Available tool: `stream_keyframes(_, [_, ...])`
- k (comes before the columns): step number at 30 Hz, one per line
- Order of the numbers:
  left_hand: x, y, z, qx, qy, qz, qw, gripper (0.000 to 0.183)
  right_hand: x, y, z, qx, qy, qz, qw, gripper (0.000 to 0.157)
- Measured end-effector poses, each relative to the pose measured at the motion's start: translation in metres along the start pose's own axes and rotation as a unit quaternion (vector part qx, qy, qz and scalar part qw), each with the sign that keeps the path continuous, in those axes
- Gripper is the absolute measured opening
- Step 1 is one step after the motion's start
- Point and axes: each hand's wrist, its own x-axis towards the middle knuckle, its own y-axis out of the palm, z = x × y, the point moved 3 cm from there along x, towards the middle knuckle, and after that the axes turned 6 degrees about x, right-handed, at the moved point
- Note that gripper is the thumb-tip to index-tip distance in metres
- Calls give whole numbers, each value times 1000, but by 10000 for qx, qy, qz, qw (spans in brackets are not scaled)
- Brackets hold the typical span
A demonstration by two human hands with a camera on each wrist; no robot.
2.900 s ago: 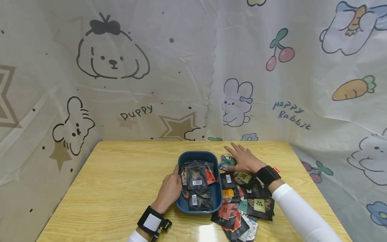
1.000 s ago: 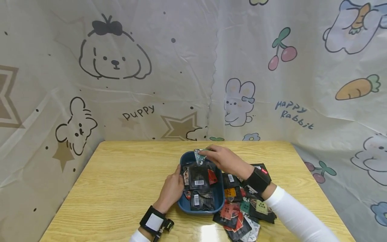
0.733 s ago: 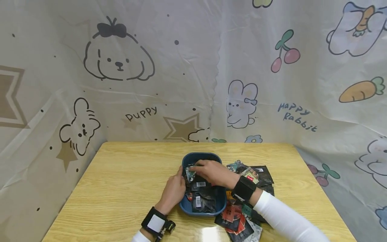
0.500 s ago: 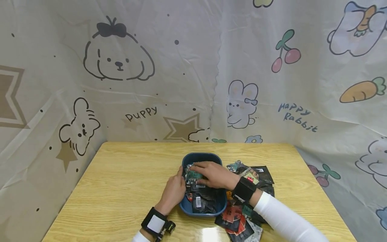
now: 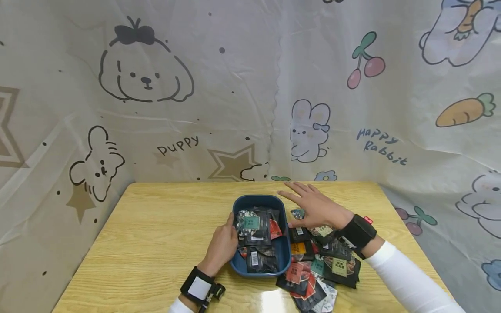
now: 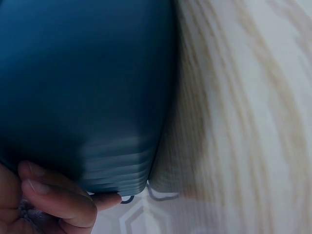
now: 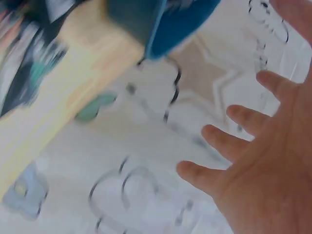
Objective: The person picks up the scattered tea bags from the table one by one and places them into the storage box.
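Observation:
A dark blue plastic bin (image 5: 282, 252) stands on the table with several flat packets inside. Among them, a black packet with a barcode label (image 5: 262, 261) lies near the front, and a patterned packet with a green label (image 5: 251, 222) lies on top at the back left. My left hand (image 5: 220, 243) holds the bin by its left side; in the left wrist view its fingers (image 6: 61, 197) bend against the bin's wall. My right hand (image 5: 322, 209) is spread, holding nothing, above the packets right of the bin; a small green patterned packet (image 5: 298, 213) shows beneath it.
Right of the bin lies a loose pile of packets, among them one with an orange label (image 5: 298, 248), one with a red label (image 5: 294, 273) and one with a yellow-green label (image 5: 339, 267). A printed curtain (image 5: 235, 87) hangs behind the wooden table (image 5: 156, 234).
My right hand carried a green-labelled packet from the pile into the bin, let it go there, and moved back right over the pile with fingers spread. The left hand stayed at the bin.

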Motion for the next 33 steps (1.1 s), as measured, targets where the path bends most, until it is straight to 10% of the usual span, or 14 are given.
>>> stream_keyframes(13, [0,-1,-1,-70,3,55,10000,49,-65,55,-50,745,867,1079,9876,97])
stream_keyframes(20, [-2,-1,-1,-113,8,96,9999,49,-64,75,-54,1022,1175,951,9832,79])
stream_keyframes(33, [-2,-2,-1,-111,40,48,9999,49,-59,72,-60,748,459,77,9961,43])
